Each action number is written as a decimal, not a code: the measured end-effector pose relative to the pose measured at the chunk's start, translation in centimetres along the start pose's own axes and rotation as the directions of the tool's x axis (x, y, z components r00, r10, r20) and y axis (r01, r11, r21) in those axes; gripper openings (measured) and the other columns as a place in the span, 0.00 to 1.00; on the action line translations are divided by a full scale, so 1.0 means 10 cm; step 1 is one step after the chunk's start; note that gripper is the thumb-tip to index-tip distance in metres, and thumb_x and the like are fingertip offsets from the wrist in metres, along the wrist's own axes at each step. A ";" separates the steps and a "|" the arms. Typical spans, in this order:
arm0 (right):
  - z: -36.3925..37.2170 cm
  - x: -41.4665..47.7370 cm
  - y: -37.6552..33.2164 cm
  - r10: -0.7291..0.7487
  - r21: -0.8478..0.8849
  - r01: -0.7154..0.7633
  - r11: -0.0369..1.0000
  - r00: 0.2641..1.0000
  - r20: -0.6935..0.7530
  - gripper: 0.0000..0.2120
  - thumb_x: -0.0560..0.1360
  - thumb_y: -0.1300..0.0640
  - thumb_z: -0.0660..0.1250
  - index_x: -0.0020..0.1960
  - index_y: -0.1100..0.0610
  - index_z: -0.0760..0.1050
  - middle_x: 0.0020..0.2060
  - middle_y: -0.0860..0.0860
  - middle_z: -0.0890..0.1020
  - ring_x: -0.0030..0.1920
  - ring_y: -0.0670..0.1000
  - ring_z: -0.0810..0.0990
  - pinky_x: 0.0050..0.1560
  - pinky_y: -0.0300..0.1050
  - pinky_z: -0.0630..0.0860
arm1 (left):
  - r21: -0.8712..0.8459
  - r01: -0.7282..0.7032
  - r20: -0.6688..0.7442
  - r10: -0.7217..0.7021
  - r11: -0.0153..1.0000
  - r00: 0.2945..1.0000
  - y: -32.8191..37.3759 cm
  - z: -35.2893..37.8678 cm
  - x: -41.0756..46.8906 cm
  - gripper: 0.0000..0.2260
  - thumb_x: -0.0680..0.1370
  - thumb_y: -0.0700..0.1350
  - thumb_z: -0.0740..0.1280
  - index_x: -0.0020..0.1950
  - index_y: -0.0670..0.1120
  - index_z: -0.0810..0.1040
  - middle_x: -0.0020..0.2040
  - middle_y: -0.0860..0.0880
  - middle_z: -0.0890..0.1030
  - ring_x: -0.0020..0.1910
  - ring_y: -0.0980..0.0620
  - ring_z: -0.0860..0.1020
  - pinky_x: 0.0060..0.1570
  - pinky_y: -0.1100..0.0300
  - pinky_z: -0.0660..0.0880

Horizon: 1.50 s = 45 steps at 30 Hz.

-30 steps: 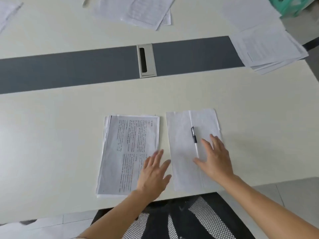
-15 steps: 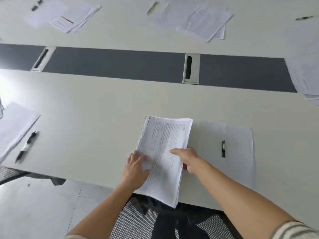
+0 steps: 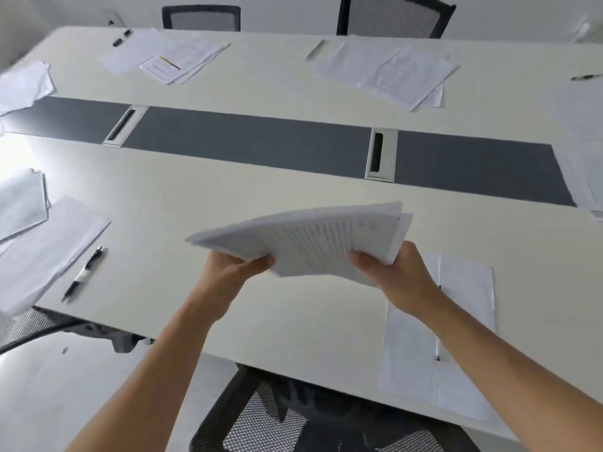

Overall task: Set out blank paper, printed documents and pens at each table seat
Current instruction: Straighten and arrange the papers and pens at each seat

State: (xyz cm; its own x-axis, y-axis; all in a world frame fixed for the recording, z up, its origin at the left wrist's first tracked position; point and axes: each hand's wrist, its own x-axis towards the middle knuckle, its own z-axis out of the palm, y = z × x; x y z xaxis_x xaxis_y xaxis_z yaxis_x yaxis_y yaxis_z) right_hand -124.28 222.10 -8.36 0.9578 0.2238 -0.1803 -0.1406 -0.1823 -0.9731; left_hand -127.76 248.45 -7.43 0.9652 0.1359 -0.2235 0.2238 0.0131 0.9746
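I hold a stack of printed documents [image 3: 313, 243] in the air above the near side of the table [image 3: 228, 197]. My left hand [image 3: 228, 272] grips its left edge and my right hand [image 3: 398, 272] grips its right edge. Blank paper [image 3: 456, 321] lies on the table at the right, under my right forearm, with a pen [image 3: 438, 349] on it. At the left seat lie more sheets [image 3: 49, 246] with a black and white pen [image 3: 83, 275] beside them. Across the table, further paper sets [image 3: 401, 71] [image 3: 169, 57] and pens [image 3: 121, 37] [image 3: 316, 48] lie at the far seats.
A grey strip [image 3: 261, 141] with two cable ports [image 3: 380, 154] [image 3: 124, 125] runs along the table's middle. A mesh chair [image 3: 310, 415] stands below me at the near edge, and two chairs [image 3: 200, 17] [image 3: 393, 14] stand on the far side. More paper lies at the right edge [image 3: 584, 177].
The printed stack lay on the table under my hands; both hands have now gripped its edges and lifted it off. My view has swung up and left.
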 end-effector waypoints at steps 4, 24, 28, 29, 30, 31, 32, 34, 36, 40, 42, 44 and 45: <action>0.07 0.00 0.14 0.078 0.027 -0.080 0.996 0.994 0.078 0.10 0.72 0.66 0.73 0.49 0.52 0.82 0.42 0.47 0.85 0.45 0.46 0.82 0.47 0.42 0.78 | 0.115 0.064 -0.020 -0.062 0.991 0.998 -0.14 0.07 -0.08 0.14 0.70 0.30 0.73 0.45 0.49 0.80 0.38 0.59 0.85 0.39 0.62 0.82 0.41 0.66 0.79; 0.40 0.19 0.83 0.323 -0.070 -0.334 0.940 0.936 -0.138 0.11 0.74 0.55 0.73 0.53 0.57 0.82 0.48 0.51 0.86 0.49 0.52 0.84 0.53 0.48 0.80 | 0.359 0.247 -0.237 -0.168 0.900 0.957 -0.61 0.03 0.08 0.13 0.75 0.41 0.70 0.59 0.45 0.77 0.52 0.45 0.83 0.49 0.46 0.82 0.50 0.48 0.80; 0.56 0.38 1.25 0.512 -0.157 -0.533 0.831 0.844 -0.159 0.15 0.71 0.56 0.74 0.55 0.61 0.81 0.52 0.57 0.85 0.51 0.57 0.84 0.56 0.52 0.80 | 0.742 0.278 -0.210 -0.182 0.610 0.961 -0.94 -0.04 -0.10 0.24 0.75 0.44 0.69 0.70 0.47 0.69 0.64 0.45 0.74 0.61 0.46 0.74 0.60 0.52 0.73; 0.58 0.40 1.32 0.534 -0.170 -0.558 0.812 0.828 -0.169 0.16 0.70 0.56 0.74 0.56 0.62 0.81 0.53 0.57 0.85 0.51 0.58 0.84 0.56 0.53 0.80 | 0.803 0.235 -0.150 -0.196 0.548 0.969 -1.01 -0.04 -0.15 0.24 0.76 0.45 0.69 0.70 0.48 0.69 0.66 0.46 0.71 0.64 0.46 0.73 0.61 0.53 0.72; 0.59 0.42 1.36 0.545 -0.182 -0.570 0.801 0.821 -0.170 0.17 0.70 0.56 0.75 0.56 0.62 0.81 0.53 0.57 0.85 0.51 0.58 0.83 0.57 0.53 0.80 | 0.857 0.184 -0.089 -0.213 0.482 0.973 -1.07 -0.02 -0.19 0.24 0.76 0.46 0.69 0.71 0.48 0.69 0.69 0.47 0.69 0.66 0.47 0.70 0.62 0.53 0.71; 0.59 0.43 1.39 0.551 -0.193 -0.576 0.795 0.817 -0.167 0.18 0.70 0.55 0.75 0.57 0.61 0.80 0.54 0.57 0.84 0.51 0.57 0.83 0.56 0.52 0.80 | 0.903 0.130 -0.035 -0.232 0.410 0.972 -1.13 0.00 -0.23 0.25 0.75 0.48 0.69 0.72 0.50 0.68 0.71 0.47 0.66 0.68 0.47 0.68 0.63 0.53 0.70; 0.58 0.43 1.38 0.549 -0.213 -0.572 0.792 0.820 -0.162 0.18 0.69 0.53 0.75 0.56 0.60 0.80 0.54 0.55 0.84 0.51 0.57 0.83 0.56 0.51 0.80 | 0.937 0.077 0.012 -0.251 0.341 0.968 -1.17 0.02 -0.25 0.27 0.75 0.50 0.70 0.73 0.51 0.66 0.73 0.47 0.63 0.70 0.46 0.65 0.65 0.53 0.68; 0.51 0.38 1.28 0.518 -0.325 -0.534 0.780 0.843 -0.144 0.20 0.69 0.48 0.75 0.56 0.57 0.79 0.51 0.51 0.84 0.50 0.55 0.83 0.53 0.49 0.79 | 0.972 -0.026 0.096 -0.291 0.235 0.952 -1.26 0.08 -0.27 0.31 0.74 0.54 0.70 0.75 0.54 0.61 0.77 0.46 0.55 0.75 0.44 0.58 0.71 0.50 0.63; 0.34 0.26 1.18 0.426 -0.531 -0.443 0.722 0.890 -0.164 0.24 0.71 0.43 0.72 0.61 0.55 0.75 0.51 0.49 0.83 0.52 0.54 0.81 0.52 0.49 0.78 | 0.980 -0.122 0.169 -0.334 0.156 0.927 -1.35 0.13 -0.28 0.35 0.73 0.56 0.70 0.76 0.56 0.57 0.79 0.45 0.47 0.78 0.42 0.49 0.74 0.47 0.57; -0.20 -0.32 1.22 0.077 -0.729 -0.262 0.632 0.958 -0.278 0.26 0.74 0.49 0.70 0.70 0.53 0.70 0.67 0.51 0.75 0.68 0.54 0.71 0.56 0.51 0.74 | 0.966 -0.248 0.255 -0.373 0.069 0.892 -1.51 0.22 -0.29 0.38 0.74 0.57 0.70 0.77 0.58 0.52 0.80 0.44 0.41 0.78 0.40 0.41 0.76 0.45 0.49; -0.46 -0.60 1.39 0.086 -0.824 -0.250 0.508 0.967 -0.241 0.33 0.72 0.46 0.72 0.74 0.51 0.66 0.75 0.53 0.64 0.76 0.56 0.59 0.63 0.56 0.70 | 0.961 -0.261 0.275 -0.348 0.087 0.896 -1.55 0.20 -0.27 0.37 0.73 0.56 0.70 0.77 0.59 0.54 0.80 0.45 0.44 0.78 0.41 0.43 0.75 0.47 0.50; -0.60 -0.80 1.55 0.261 -0.881 -0.269 0.390 0.949 -0.175 0.41 0.70 0.40 0.72 0.77 0.46 0.57 0.79 0.54 0.50 0.79 0.58 0.47 0.72 0.57 0.61 | 0.956 -0.260 0.290 -0.307 0.136 0.906 -1.57 0.16 -0.24 0.35 0.73 0.55 0.71 0.76 0.59 0.58 0.79 0.47 0.47 0.78 0.43 0.45 0.75 0.48 0.52; -0.62 -0.86 1.62 0.341 -0.897 -0.268 0.351 0.929 -0.144 0.43 0.70 0.37 0.71 0.78 0.44 0.53 0.80 0.54 0.45 0.79 0.58 0.42 0.74 0.56 0.57 | 0.953 -0.256 0.294 -0.290 0.160 0.911 -1.58 0.14 -0.23 0.34 0.73 0.55 0.71 0.76 0.59 0.59 0.79 0.47 0.49 0.78 0.43 0.46 0.75 0.49 0.53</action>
State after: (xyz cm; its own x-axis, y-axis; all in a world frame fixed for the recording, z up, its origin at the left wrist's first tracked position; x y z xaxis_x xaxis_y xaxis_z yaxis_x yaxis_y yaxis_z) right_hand -133.25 211.27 -21.70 0.8780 0.0078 -0.4785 -0.0808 -0.9831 -0.1643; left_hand -133.27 246.53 -22.33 0.8540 -0.1710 -0.4914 -0.0827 -0.9771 0.1962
